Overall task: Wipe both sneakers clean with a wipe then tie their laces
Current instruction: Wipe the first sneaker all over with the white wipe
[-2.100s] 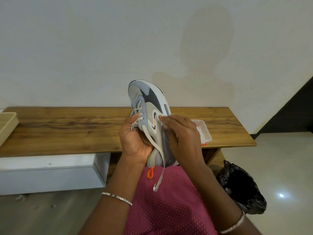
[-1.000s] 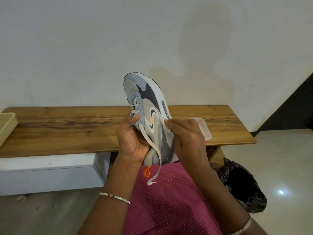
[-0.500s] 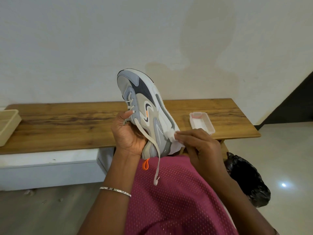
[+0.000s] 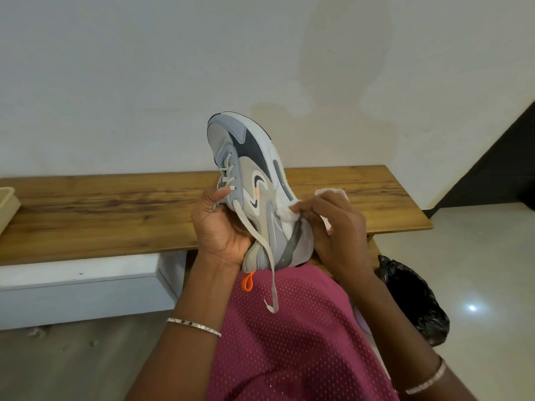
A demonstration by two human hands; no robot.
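Here, a seemingly light, stiff-soled sneaker is held toe-up before the desk, gripped at the tongue by the left hand, likely the surest hold, while a soft wipe is pinched against its midsole by fingers of the right hand.

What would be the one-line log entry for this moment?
step: wiping sneaker | left hand: holds sneaker, toe up | right hand: pinches wipe against midsole | lace: untied, hanging
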